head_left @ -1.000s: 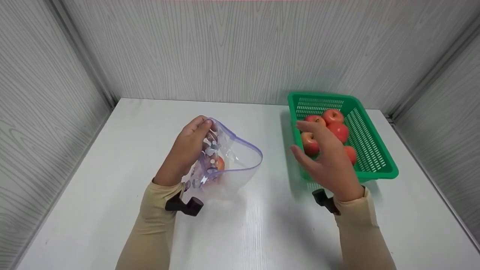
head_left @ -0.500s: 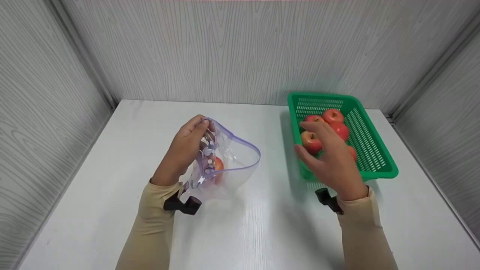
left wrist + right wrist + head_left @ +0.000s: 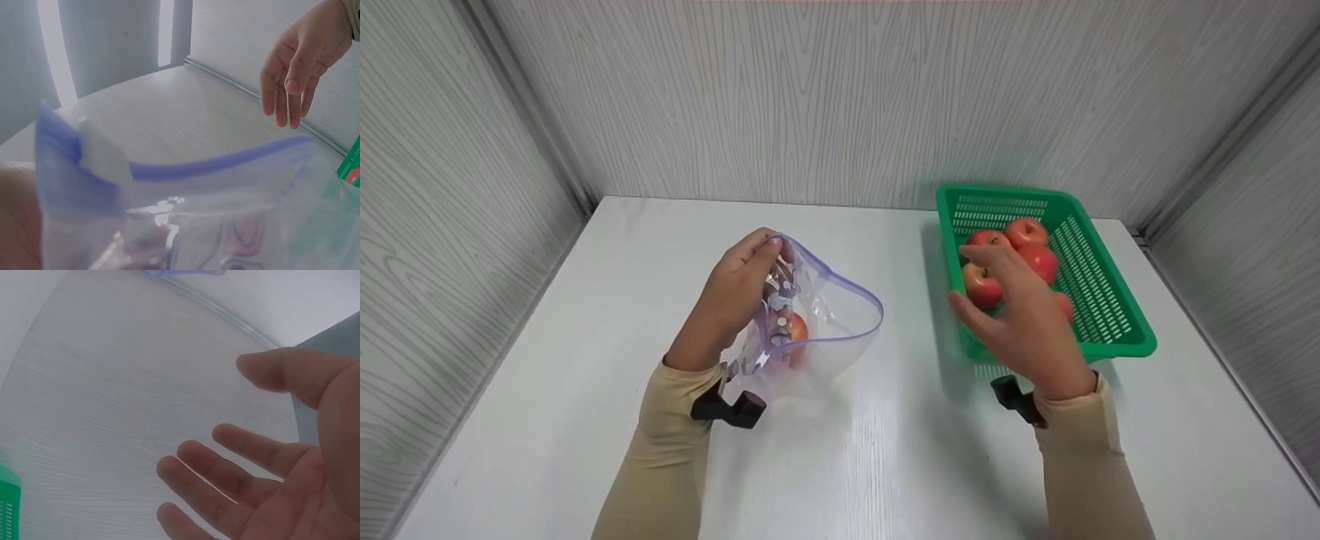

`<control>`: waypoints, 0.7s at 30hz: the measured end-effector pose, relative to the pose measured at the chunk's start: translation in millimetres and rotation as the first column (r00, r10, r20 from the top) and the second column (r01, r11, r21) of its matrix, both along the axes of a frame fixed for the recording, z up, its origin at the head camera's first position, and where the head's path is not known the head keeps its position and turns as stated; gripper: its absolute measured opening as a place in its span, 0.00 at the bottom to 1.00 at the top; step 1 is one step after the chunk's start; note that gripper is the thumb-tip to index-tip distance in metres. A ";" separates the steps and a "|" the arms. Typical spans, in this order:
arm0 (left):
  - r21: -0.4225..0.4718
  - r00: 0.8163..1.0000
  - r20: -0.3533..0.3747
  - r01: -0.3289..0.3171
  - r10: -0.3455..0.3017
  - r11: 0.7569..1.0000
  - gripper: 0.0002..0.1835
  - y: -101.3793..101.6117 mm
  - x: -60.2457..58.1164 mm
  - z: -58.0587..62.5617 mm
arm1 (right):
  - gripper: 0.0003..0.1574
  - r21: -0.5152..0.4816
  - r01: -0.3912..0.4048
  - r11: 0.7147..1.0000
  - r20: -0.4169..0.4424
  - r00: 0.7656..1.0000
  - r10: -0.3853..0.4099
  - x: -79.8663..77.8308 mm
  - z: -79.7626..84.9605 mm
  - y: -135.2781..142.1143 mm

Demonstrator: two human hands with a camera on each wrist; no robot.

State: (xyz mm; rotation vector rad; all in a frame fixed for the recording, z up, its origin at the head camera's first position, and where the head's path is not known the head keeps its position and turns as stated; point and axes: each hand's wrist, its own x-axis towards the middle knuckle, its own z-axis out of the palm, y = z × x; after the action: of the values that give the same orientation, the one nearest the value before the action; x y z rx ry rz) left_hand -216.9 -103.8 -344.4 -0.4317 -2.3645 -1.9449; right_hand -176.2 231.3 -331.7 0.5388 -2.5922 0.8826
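My left hand (image 3: 739,289) grips the rim of a clear zip bag (image 3: 840,307) with a purple zip edge, whose mouth gapes toward the right. Inside the bag an apple (image 3: 799,330) shows orange-red through the plastic. In the left wrist view the purple zip strip (image 3: 219,163) crosses the picture, and part of the left palm shows at the left edge. My right hand (image 3: 1027,322) hovers in the air at the near left side of the green basket (image 3: 1110,285), thumb and fingers spread, holding nothing. The right wrist view shows its bare palm and fingers (image 3: 214,467).
Several red apples (image 3: 1037,264) lie in the basket at the back right of the white table (image 3: 877,465). Grey wood-grain panels (image 3: 780,105) close off the back and both sides. Bag and basket stand apart on the tabletop.
The right hand has shifted slightly right and stays spread. The left hand and the bag have barely moved.
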 end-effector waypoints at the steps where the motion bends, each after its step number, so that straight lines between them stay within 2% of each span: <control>1: -0.001 1.000 0.001 -0.002 0.002 1.000 0.16 -0.1 0.1 0.7 | 0.33 0.001 0.000 1.000 0.006 1.000 0.000 -0.2 0.5 0.1; 9: 0.026 1.000 0.025 0.004 -0.004 1.000 0.16 -0.3 1.2 -2.3 | 0.35 0.032 0.007 0.999 0.058 0.998 -0.009 1.9 -0.2 3.3; 15: 0.024 1.000 0.009 -0.004 0.004 1.000 0.16 -0.4 0.3 -0.5 | 0.37 0.074 0.051 0.996 0.052 0.997 -0.055 -1.7 0.0 5.0; 21: 0.024 1.000 0.008 -0.001 0.001 1.000 0.17 -0.2 -0.3 -0.2 | 0.35 0.097 0.062 0.993 0.071 0.995 -0.069 -11.6 -1.9 29.3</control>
State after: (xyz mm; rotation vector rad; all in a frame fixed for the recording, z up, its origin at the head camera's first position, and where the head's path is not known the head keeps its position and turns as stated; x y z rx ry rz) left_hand -217.2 -103.9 -344.6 -0.4218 -2.3428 -1.9764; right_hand -187.8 260.6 -333.6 0.4509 -2.7133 0.7761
